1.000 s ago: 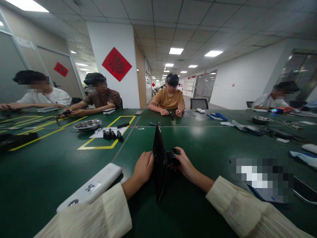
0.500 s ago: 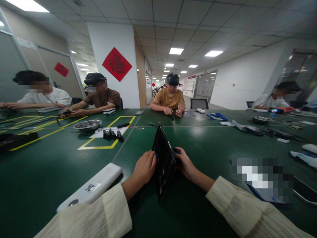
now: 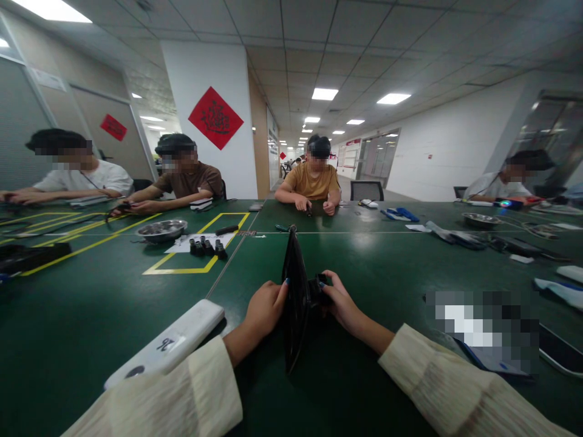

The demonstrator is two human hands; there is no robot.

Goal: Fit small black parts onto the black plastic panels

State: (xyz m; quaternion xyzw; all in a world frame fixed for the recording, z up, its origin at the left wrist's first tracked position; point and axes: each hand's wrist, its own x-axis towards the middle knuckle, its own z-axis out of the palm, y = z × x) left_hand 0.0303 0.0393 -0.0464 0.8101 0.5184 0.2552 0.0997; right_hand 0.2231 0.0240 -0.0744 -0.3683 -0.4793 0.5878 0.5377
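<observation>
A thin black panel (image 3: 295, 309), perhaps a screen, stands on edge in front of me, nearly edge-on to my view. My left hand (image 3: 266, 309) grips its left face, with the thumb pressed along it. On the panel's right side is a small black block-like fitting (image 3: 316, 291). My right hand (image 3: 339, 300) is closed on that fitting, thumb on the near side and index finger over the top. Whether the fitting is fixed to the panel or only touches it, I cannot tell. The fingers behind the panel are hidden.
A white power bank (image 3: 177, 340) marked 26 lies by my left forearm. Farther left are several black cylindrical parts (image 3: 207, 247) on paper and a metal bowl (image 3: 161, 230). A phone (image 3: 562, 349) lies at right. A co-worker (image 3: 310, 182) sits opposite on the green table (image 3: 387, 261).
The panel has turned slightly, and more of the black fitting beside my right hand now shows. My left thumb has shifted on the panel. The co-worker opposite has moved their hands apart.
</observation>
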